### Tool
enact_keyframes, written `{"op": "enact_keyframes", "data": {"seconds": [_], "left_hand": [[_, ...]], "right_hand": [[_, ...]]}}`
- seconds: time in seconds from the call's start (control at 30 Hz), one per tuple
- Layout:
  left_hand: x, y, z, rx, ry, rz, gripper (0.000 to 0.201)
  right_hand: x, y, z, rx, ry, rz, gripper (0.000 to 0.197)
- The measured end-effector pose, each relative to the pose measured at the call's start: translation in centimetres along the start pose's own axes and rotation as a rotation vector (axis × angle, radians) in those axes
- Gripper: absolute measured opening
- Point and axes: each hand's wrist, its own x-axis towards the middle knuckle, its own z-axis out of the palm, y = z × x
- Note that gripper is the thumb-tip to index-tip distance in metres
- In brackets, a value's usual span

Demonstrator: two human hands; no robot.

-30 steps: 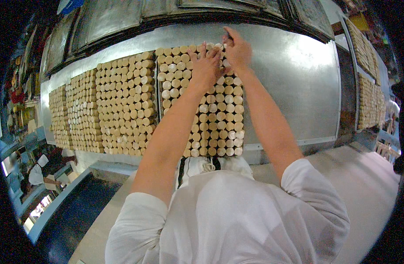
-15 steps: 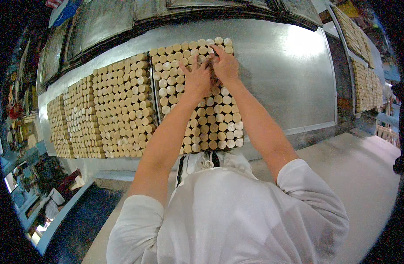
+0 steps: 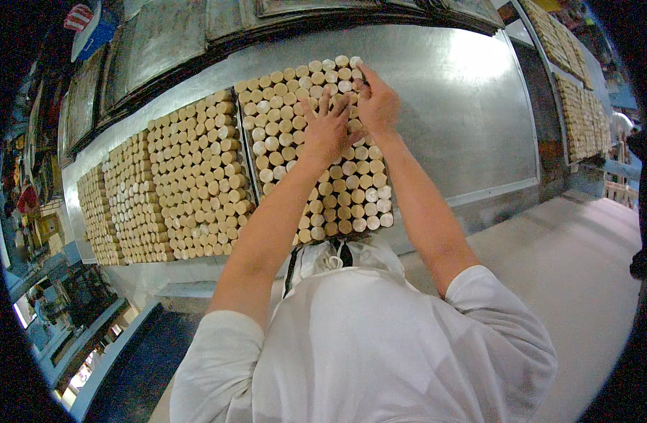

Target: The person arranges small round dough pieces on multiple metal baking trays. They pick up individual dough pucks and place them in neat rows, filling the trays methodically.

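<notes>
Pale, round dough pieces [image 3: 263, 106] stand in close rows on a dark tray in front of me. My left hand [image 3: 327, 132] lies over the upper middle of these rows, fingers spread and touching the tops. At the far right corner, my right hand [image 3: 380, 107] rests along the outer edge of the rows. Its index finger stretches toward the corner piece, and the thumb side faces my left hand. The other right fingers are partly hidden. Some pieces look whiter on top, as if dusted.
More filled trays of dough pieces [image 3: 193, 173] line the metal table [image 3: 464, 120] to the left. Dark trays [image 3: 161, 53] lie along the far side. Another rack of pieces [image 3: 584, 120] stands at the far right. A blue-edged frame [image 3: 112, 356] is low on the left.
Both hands have shifted to the right across the rows. My right hand has gone from the top of the pieces to their right edge. The view has tilted slightly.
</notes>
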Motion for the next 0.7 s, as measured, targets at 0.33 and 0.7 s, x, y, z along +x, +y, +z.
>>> {"op": "enact_keyframes", "data": {"seconds": [0.33,0.7], "left_hand": [[2.3,0.5,0.8,0.033,0.098,-0.094,0.071],[5.6,-0.7,1.2,0.019,0.119,-0.133,0.08]], "right_hand": [[3.4,0.0,0.5,0.057,-0.203,0.005,0.032],[7.7,0.4,2.9,-0.071,-0.345,-0.023,0.029]]}}
